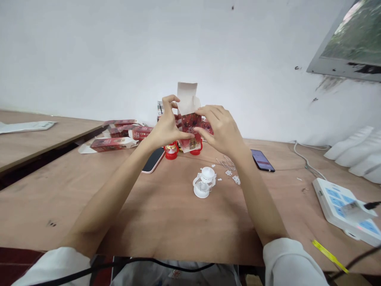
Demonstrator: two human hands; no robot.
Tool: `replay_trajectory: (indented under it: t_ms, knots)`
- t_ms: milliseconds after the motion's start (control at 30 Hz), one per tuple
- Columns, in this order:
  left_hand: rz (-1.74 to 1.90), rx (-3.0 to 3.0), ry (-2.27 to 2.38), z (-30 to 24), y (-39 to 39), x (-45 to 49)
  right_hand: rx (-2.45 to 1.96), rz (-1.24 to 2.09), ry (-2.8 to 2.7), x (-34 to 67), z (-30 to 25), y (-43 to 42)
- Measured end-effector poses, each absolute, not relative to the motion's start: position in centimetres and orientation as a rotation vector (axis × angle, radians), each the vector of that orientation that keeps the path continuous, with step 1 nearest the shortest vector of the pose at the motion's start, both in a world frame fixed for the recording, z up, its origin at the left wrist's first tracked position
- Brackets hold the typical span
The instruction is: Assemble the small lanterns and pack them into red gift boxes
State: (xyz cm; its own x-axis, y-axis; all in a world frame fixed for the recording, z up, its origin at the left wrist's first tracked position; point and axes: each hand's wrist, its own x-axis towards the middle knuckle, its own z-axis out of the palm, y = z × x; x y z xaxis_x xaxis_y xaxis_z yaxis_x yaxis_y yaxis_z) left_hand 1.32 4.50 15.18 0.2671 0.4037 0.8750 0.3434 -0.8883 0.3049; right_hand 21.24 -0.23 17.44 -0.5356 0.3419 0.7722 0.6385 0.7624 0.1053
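A red printed cardboard box [190, 124] with its white flaps open at the top is held up above the table's far side. My left hand [168, 125] grips its left side, thumb across the lower front. My right hand [218, 129] has fingertips and thumb on the box's right edge. On the table below stands a small white toy lantern [204, 182]. Behind the box are a red lantern [171, 151] and another red base [196, 147], partly hidden by the box.
Flattened red boxes [113, 143] lie to the left, beside a phone [153, 161]. On the right are small metal pieces [228, 163], a second phone [262, 160], a power strip [342, 206], a yellow tie [329, 255] and stacked white foam-like pieces [357, 153]. A wall rises behind.
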Motion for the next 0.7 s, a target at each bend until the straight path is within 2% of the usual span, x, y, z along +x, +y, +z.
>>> replay_trajectory:
  t_ms: [133, 333, 700]
  knots:
    - [1.789, 2.418, 0.712, 14.8, 5.0, 1.5, -0.818, -0.587, -2.125, 21.1, 17.2, 0.0]
    - [1.631, 2.575, 0.641, 14.5, 5.1, 1.2, -0.809, -0.678, -2.163, 21.6, 16.9, 1.2]
    - [1.656, 2.531, 0.717, 14.6, 4.4, 1.0, -0.715, -0.328, -2.16, 22.2, 16.0, 3.8]
